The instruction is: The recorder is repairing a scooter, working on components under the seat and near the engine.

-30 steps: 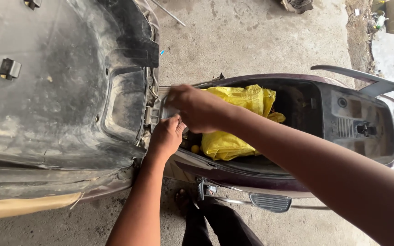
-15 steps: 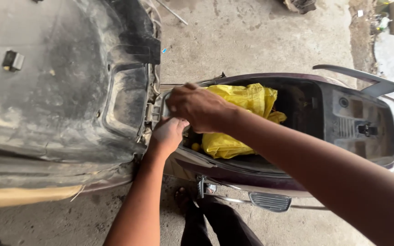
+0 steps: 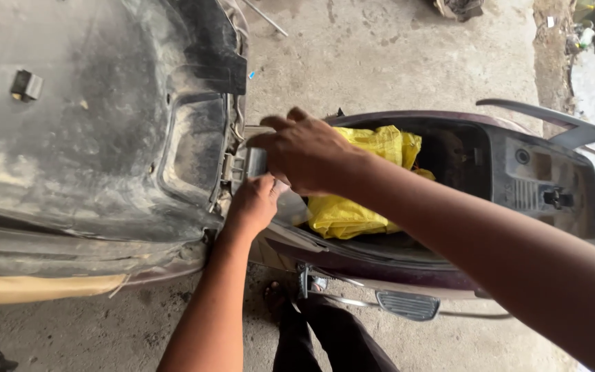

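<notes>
Head view shows both hands at the seat hinge (image 3: 242,165) (beside the yellow bag (image 3: 366,186)): right hand (image 3: 308,155) fingers curl on it, left hand (image 3: 256,203) presses underneath, so hold steady and move slowly.

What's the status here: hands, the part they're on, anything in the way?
Left hand and right hand both at the seat hinge, grip unclear. Seat raised. Yellow bag in the bay, clear of both hands.

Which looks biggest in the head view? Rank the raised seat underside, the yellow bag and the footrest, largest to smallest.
1. Raised seat underside, by far the largest, though it is also nearest the camera.
2. Yellow bag, partly hidden behind the right hand.
3. Footrest, the smallest.
</notes>
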